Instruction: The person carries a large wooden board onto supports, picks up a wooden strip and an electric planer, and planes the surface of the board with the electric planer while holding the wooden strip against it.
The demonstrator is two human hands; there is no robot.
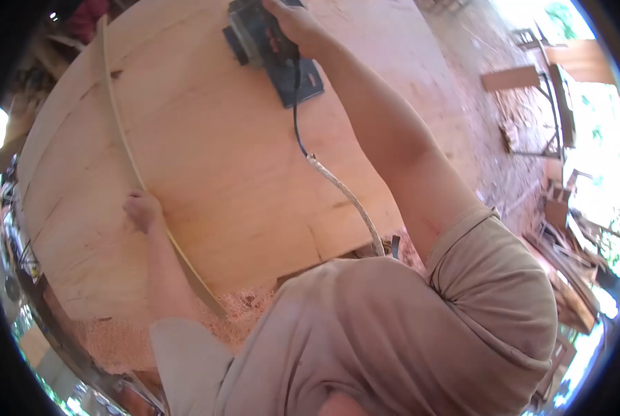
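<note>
The right hand point(297, 26), at 12 o'clock, is clenched on the top of a dark power planer point(265, 48) that sits flat on a broad plywood sheet point(220, 159), its base pointing toward 5 o'clock. A black cord point(338, 184) runs from the planer's rear down toward 6 o'clock, the lower stretch wrapped pale. The left hand point(142, 210), at 9 o'clock, rests knuckles up on the sheet, fingers curled against a thin yellow strip point(126, 149) that curves from 11 o'clock down to 7 o'clock; whether it grasps the strip I cannot tell. The sheet is pale, smooth wood with faint seams near its lower edge. Shavings point(244, 308) pile below that edge at 6 o'clock. At 2 to 4 o'clock lies a red dirt floor point(483, 132) littered with chips, with a metal-framed bench point(549, 97) and stacked offcuts point(566, 256) in bright daylight.
</note>
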